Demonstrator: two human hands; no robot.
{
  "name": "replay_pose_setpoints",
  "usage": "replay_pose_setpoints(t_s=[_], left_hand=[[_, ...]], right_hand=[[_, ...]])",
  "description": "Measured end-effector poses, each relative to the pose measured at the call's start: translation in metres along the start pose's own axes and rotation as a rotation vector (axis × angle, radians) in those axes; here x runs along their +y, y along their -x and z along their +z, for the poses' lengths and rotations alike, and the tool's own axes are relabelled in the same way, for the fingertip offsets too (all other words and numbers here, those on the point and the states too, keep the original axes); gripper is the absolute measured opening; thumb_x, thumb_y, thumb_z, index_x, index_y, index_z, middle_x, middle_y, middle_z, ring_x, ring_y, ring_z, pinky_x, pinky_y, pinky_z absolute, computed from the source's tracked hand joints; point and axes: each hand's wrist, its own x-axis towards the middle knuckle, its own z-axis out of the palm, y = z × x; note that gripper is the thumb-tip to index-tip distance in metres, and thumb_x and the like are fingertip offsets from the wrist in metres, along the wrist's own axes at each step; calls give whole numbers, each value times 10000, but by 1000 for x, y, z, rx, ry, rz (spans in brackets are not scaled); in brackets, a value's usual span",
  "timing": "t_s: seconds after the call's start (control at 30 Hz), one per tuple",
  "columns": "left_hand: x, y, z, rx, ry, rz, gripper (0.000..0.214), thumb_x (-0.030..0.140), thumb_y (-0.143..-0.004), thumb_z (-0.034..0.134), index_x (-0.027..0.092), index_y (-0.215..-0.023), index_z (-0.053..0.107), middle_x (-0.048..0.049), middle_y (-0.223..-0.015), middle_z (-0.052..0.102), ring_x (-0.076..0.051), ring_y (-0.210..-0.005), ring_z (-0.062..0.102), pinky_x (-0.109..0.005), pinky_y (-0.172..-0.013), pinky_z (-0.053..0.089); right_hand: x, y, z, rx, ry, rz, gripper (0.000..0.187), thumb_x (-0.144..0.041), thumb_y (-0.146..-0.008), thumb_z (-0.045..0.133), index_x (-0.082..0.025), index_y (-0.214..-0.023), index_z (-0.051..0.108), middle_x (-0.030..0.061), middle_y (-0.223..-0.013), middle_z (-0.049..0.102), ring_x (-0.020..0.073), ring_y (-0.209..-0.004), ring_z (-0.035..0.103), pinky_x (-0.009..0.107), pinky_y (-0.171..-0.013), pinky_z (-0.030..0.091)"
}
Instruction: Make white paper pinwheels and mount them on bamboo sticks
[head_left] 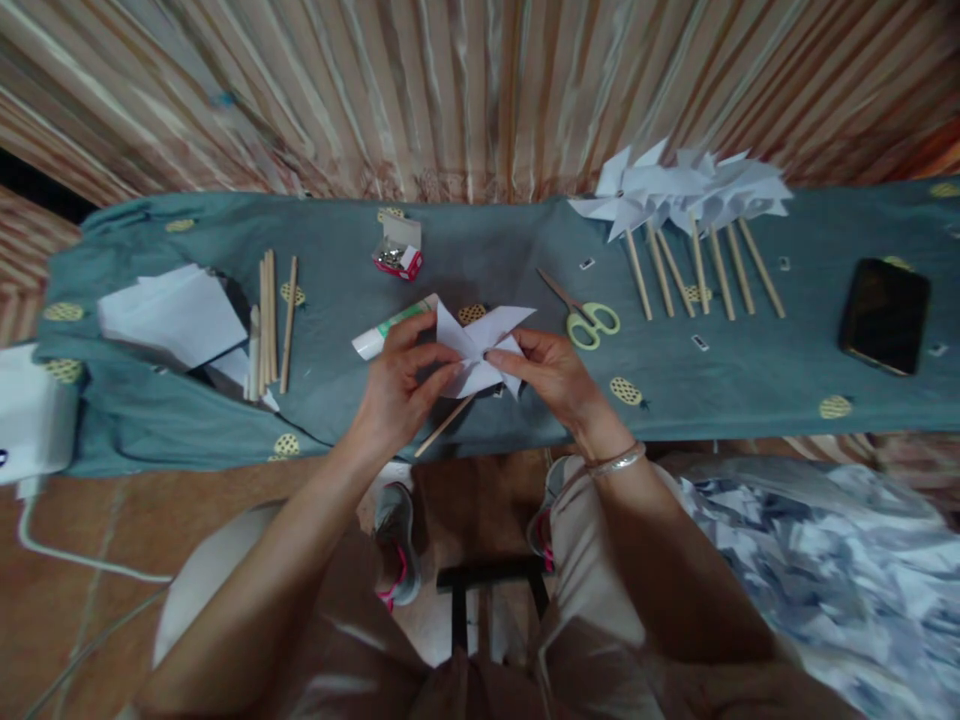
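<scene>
A white paper pinwheel (480, 335) is held between my two hands above the cloth-covered table. My left hand (405, 378) pinches its left side with thumb and fingers. On the other side, my right hand (551, 370) grips the paper, its thumb beside a small dark spot at the pinwheel's centre. A thin wooden stick (444, 427) slants out below the paper; whether it is joined to the pinwheel is hidden. Just behind my left hand lies a glue stick (394, 325). Scissors (592, 322) with light green handles rest to the right of my right hand.
Finished pinwheels (690, 190) on sticks lie at the back right. A small red box (399, 260) of metal pins stands open. Loose sticks (268, 325) and paper sheets (176, 320) are on the left, a phone (886, 315) far right. A bag of paper pieces (832, 570) sits below.
</scene>
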Motion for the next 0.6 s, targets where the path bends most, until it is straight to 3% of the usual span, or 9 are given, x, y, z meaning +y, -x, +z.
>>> replay_pose_setpoints(t_s=[0.3, 0.47, 0.6], left_hand=[[9, -5, 1, -28, 59, -28, 149, 352, -823, 674, 278, -713, 742, -68, -1024, 706, -314, -1174, 558, -482, -1073, 410], [10, -6, 1, -51, 71, -45, 156, 342, -808, 671, 277, -682, 734, -59, -809, 653, -297, -1014, 581, -468, -1036, 411], [12, -5, 1, -41, 105, -90, 155, 353, -787, 686, 273, -662, 731, -54, -774, 635, -283, -937, 576, -446, -982, 438]], right_hand=[[-2, 0, 6, 6, 27, -7, 331, -494, -676, 821, -191, -745, 705, -19, -728, 662, 121, -671, 530, 258, -627, 419], [-3, 1, 7, -5, 15, 1, 310, -466, -665, 833, -192, -746, 713, -25, -715, 661, 120, -668, 535, 259, -634, 430], [-4, 2, 7, -10, 31, 9, 323, -480, -659, 833, -199, -783, 732, -19, -734, 675, 132, -693, 558, 268, -650, 455]])
